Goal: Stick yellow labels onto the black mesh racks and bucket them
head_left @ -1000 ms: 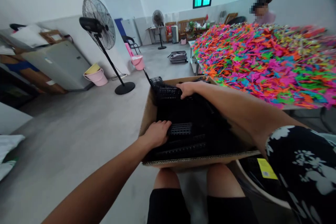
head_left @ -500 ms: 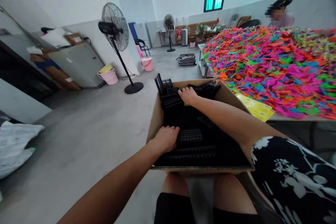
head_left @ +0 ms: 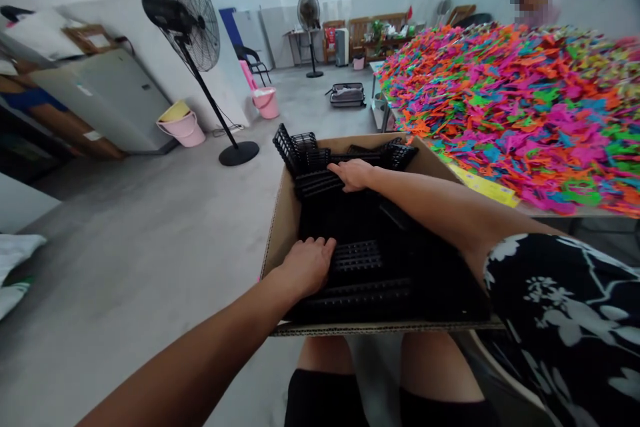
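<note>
A cardboard box full of black lattice plastic baskets rests in front of me above my knees. My left hand is inside its left side, fingers curled over the edge of a black plastic basket. Farther back, my right hand reaches across the box, its fingers stretched out and touching the end of a stack of black baskets. One basket sticks up tilted above the back left corner. Dark shadow hides the lower contents.
A table at right bears a large heap of colourful plastic pieces and yellow sheets. Another person is behind it. At left stand a fan, a pink bucket and a grey cabinet. An open suitcase lies beyond.
The view has tilted down and shifted, so the room appears higher and farther left. My right hand's fingers have straightened at the basket stack; my left hand stays at its basket.
</note>
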Tool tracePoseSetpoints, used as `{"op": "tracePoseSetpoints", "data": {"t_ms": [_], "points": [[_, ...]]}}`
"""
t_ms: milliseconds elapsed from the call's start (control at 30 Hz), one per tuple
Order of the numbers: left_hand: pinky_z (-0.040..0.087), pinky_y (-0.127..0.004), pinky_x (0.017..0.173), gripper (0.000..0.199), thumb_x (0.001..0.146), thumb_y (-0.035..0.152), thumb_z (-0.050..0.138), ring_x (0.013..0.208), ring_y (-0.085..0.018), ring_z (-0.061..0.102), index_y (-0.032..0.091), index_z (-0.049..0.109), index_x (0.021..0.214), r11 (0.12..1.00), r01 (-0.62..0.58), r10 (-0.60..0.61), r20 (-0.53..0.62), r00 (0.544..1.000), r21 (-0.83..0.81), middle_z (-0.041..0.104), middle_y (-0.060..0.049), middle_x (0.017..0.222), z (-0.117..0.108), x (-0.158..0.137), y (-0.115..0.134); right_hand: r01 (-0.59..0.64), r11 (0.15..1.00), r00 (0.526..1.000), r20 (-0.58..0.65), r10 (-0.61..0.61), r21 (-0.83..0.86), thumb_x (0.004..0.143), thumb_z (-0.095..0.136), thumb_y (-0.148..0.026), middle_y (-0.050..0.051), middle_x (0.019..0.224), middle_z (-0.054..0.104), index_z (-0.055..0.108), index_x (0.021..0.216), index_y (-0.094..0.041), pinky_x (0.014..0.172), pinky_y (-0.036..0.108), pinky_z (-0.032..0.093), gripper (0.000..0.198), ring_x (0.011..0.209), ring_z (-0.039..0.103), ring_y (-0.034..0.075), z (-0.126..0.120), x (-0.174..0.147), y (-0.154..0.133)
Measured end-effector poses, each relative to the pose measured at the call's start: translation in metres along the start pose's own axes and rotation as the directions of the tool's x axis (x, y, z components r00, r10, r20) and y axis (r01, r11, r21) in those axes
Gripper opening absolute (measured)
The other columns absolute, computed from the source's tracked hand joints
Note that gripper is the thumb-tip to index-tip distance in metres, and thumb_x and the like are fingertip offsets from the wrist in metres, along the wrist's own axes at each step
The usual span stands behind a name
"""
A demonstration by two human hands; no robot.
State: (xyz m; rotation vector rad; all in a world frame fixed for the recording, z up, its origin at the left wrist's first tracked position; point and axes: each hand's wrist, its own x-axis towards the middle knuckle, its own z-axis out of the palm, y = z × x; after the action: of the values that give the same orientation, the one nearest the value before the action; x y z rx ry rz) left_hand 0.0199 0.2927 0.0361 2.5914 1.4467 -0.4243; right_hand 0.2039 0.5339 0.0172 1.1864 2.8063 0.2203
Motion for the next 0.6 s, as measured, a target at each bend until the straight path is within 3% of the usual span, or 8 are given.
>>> {"op": "tracePoseSetpoints", "data": {"t_ms": [200, 400, 500, 600], "points": [[0.054, -0.050, 0.085, 0.042, 0.085, 0.010, 0.056, 0.105, -0.041, 0.068, 0.012, 0.063, 0.127, 0.999, 0.028, -0.030, -0.038, 0.999, -0.039, 0.071, -0.024, 0.117, 0.002, 0.004, -0.005, 0.044, 0.999, 0.999, -0.012, -0.044, 0.007, 0.081, 0.077, -0.034, 0.016, 0.121, 0.072, 0.051, 0.134, -0.017, 0.085, 0.037, 0.052, 0.061, 0.104, 0.073, 0.033, -0.010, -0.007, -0.003], [0.051, -0.055, 0.090, 0.043, 0.075, 0.013, 0.064, 0.106, -0.045, 0.067, 0.013, 0.066, 0.118, 0.990, 0.058, -0.079, -0.166, 0.983, -0.129, 0.072, -0.024, 0.114, -0.008, 0.003, -0.009, 0.037, 0.997, 0.991, -0.130, -0.027, 0.071, 0.083, 0.077, -0.037, 0.017, 0.123, 0.071, 0.047, 0.137, -0.017, 0.093, 0.041, 0.051, 0.065, 0.109, 0.070, 0.034, -0.071, -0.037, 0.009], [0.051, -0.053, 0.091, 0.039, 0.073, 0.018, 0.067, 0.105, -0.044, 0.067, 0.017, 0.067, 0.112, 0.975, 0.060, -0.115, -0.255, 0.960, -0.213, 0.073, -0.020, 0.110, -0.019, 0.001, -0.012, -0.032, 0.953, 0.951, -0.285, 0.122, 0.300, 0.078, 0.082, -0.042, 0.015, 0.118, 0.072, 0.049, 0.136, -0.016, 0.095, 0.045, 0.051, 0.072, 0.107, 0.069, 0.035, -0.110, -0.069, 0.023], [0.051, -0.047, 0.089, 0.038, 0.073, 0.021, 0.067, 0.104, -0.038, 0.069, 0.022, 0.066, 0.112, 0.946, 0.037, -0.156, -0.351, 0.923, -0.322, 0.074, -0.013, 0.110, -0.033, -0.008, -0.015, 0.028, 0.771, 0.869, -0.397, 0.295, 0.636, 0.068, 0.089, -0.042, 0.012, 0.125, 0.071, 0.054, 0.135, -0.016, 0.103, 0.046, 0.052, 0.080, 0.113, 0.067, 0.031, -0.140, -0.117, 0.033]]}}
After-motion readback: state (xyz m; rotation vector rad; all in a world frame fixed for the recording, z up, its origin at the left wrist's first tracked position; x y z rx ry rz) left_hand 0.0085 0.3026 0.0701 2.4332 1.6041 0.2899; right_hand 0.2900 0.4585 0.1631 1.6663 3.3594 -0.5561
